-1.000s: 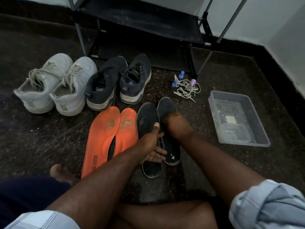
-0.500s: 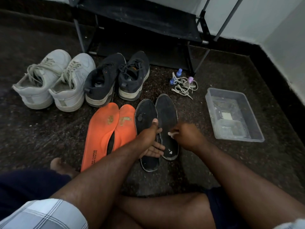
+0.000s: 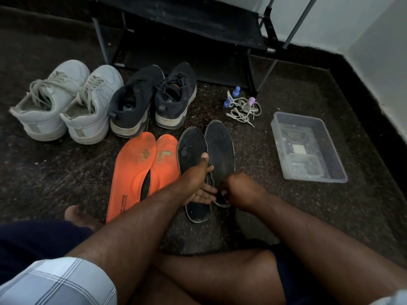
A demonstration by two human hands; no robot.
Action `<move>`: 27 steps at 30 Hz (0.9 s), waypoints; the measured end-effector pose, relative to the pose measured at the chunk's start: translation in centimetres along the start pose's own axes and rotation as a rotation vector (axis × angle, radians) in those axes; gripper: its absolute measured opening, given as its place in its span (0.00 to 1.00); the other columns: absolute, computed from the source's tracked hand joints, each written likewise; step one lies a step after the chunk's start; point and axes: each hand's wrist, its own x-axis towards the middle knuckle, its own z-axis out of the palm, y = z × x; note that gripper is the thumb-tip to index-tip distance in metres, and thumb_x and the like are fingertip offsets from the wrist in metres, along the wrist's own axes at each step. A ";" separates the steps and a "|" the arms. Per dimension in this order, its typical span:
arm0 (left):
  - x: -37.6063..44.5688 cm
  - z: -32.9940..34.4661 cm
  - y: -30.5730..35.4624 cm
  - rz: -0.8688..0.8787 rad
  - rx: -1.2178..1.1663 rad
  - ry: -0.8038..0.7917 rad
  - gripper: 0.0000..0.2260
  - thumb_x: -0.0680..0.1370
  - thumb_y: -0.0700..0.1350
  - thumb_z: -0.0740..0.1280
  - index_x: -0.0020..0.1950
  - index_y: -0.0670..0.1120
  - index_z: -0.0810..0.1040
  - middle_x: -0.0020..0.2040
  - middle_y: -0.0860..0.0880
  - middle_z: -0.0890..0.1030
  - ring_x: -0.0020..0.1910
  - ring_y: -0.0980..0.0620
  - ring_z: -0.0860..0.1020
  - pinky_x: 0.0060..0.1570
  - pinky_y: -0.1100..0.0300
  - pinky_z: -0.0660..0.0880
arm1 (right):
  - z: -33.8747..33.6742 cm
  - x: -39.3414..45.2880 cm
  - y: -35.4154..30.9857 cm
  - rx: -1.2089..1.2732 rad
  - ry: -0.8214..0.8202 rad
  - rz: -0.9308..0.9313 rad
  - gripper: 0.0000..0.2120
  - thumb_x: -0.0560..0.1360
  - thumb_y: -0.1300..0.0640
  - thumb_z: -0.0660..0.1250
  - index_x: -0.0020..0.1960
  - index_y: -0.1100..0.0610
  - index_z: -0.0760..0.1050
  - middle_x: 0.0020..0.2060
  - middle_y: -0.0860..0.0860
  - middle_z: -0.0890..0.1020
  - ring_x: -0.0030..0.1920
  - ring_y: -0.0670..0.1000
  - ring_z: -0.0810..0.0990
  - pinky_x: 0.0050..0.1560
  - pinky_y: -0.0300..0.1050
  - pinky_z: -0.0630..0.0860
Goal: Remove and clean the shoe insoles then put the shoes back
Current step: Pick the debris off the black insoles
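Two black insoles lie side by side on the dark floor. My left hand (image 3: 198, 183) grips the left black insole (image 3: 190, 144) at its middle, thumb on top and fingers underneath. My right hand (image 3: 242, 190) is a closed fist pressed on the heel end of the right black insole (image 3: 220, 146); whatever it holds is hidden now. Two orange insoles (image 3: 132, 170) lie to the left, overlapping slightly. Behind them stand a pair of dark sneakers (image 3: 154, 97) and a pair of white sneakers (image 3: 66, 102).
A clear plastic tub (image 3: 339, 155) with water stands on the floor at the right. Loose laces and small bottles (image 3: 242, 108) lie by the black shoe rack (image 3: 198, 23). White walls close the right corner. My crossed legs fill the foreground.
My right hand slid from the middle of the right black insole down to its heel, and a small white piece showed in its fingers. My left hand kept its hold.
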 end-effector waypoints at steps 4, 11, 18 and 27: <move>-0.1 0.0 0.0 0.003 0.000 -0.001 0.37 0.76 0.74 0.44 0.78 0.56 0.63 0.58 0.32 0.80 0.52 0.37 0.83 0.45 0.52 0.82 | 0.0 0.3 -0.2 0.023 0.034 0.034 0.06 0.73 0.55 0.68 0.48 0.54 0.81 0.43 0.55 0.82 0.43 0.55 0.82 0.41 0.44 0.76; 0.0 -0.1 0.0 0.003 -0.011 -0.006 0.37 0.76 0.74 0.44 0.78 0.56 0.63 0.58 0.32 0.80 0.52 0.36 0.83 0.46 0.51 0.82 | 0.0 -0.5 -0.6 0.037 0.054 0.002 0.09 0.74 0.53 0.67 0.49 0.56 0.82 0.45 0.55 0.83 0.45 0.55 0.81 0.44 0.44 0.75; -0.1 0.0 0.0 0.003 -0.006 -0.007 0.37 0.76 0.74 0.44 0.78 0.57 0.63 0.58 0.32 0.80 0.53 0.36 0.82 0.47 0.51 0.81 | 0.4 -0.4 -0.6 0.050 0.038 0.089 0.09 0.75 0.56 0.67 0.53 0.57 0.80 0.48 0.56 0.83 0.48 0.56 0.82 0.45 0.45 0.76; -0.2 0.0 -0.1 0.007 -0.004 -0.003 0.36 0.76 0.74 0.45 0.78 0.57 0.63 0.58 0.32 0.80 0.51 0.37 0.83 0.45 0.51 0.82 | -0.1 -0.5 -0.7 0.088 0.109 0.126 0.08 0.74 0.58 0.68 0.53 0.58 0.78 0.49 0.57 0.82 0.50 0.57 0.82 0.44 0.42 0.73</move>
